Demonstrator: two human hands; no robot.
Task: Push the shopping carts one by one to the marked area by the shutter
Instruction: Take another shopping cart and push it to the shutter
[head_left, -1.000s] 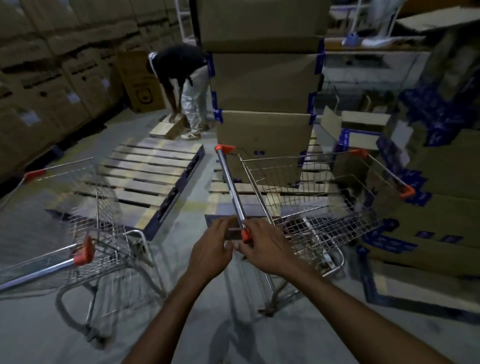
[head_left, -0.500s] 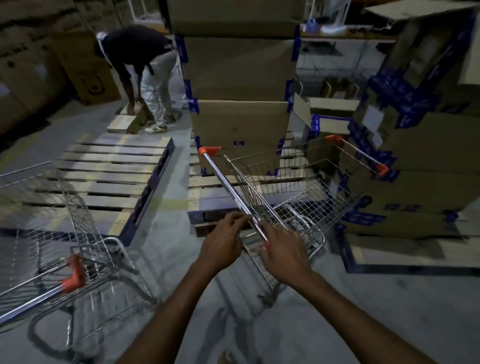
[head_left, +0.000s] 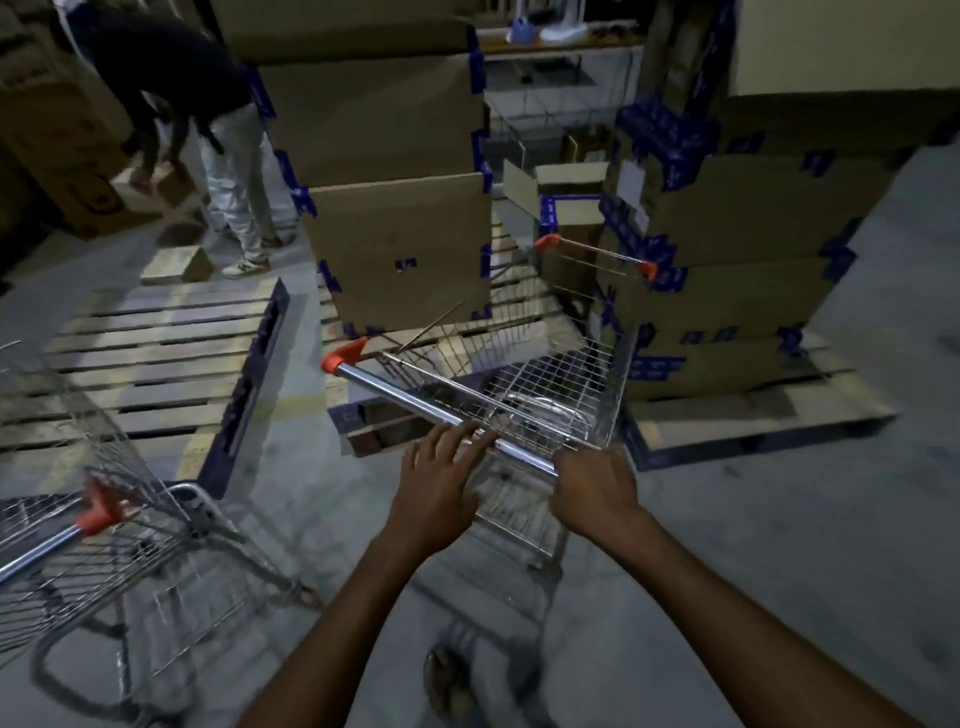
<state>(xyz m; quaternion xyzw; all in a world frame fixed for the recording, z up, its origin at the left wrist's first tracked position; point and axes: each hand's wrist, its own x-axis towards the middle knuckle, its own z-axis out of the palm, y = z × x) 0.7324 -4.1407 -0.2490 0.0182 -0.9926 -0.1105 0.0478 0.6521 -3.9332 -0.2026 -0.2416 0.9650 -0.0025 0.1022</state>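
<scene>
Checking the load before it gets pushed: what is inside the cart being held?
The shopping cart basket looks empty: only wire mesh, with its frame and the floor showing through. The near bottom corner is hidden behind the handle and the right hand.

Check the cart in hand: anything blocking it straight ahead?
Yes. The shopping cart noses into the gap between two pallets of stacked cardboard boxes: one stack ahead-left, another ahead-right. Right hand grips the handle; left hand lies open on it. No shutter or marked area visible.

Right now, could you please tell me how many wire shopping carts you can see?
2: one silver wire cart held at centre, one silver wire cart at lower left. Others may be outside view.
</scene>
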